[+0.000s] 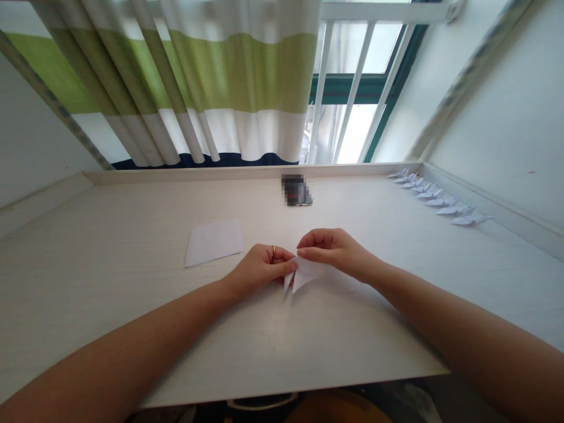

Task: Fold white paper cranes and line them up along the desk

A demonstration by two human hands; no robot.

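You're mid-fold, by my read. The folded paper [305, 273] is up in front of you, near the middle of the tabletop [110, 252], between your two hands. It shows layered flaps, with a narrow point splayed down beside a wider panel; no finished outline yet.

Grip: your left hand [259, 267] has it pinched, thumb on top, fingers behind. Your right hand [337, 252] has thumb and fingertips nearly together at the paper's upper edge; can't tell if they're clamped on it or just steadying the fold.

Done: a row of small paper cranes [436, 202], about seven, lined up along the right-hand wall edge. Left, as I judge it: the remaining folds on this piece, then the white paper [214, 242] lying flat left of your hands, which looks unused. Can't tell if that's one sheet or a stack.
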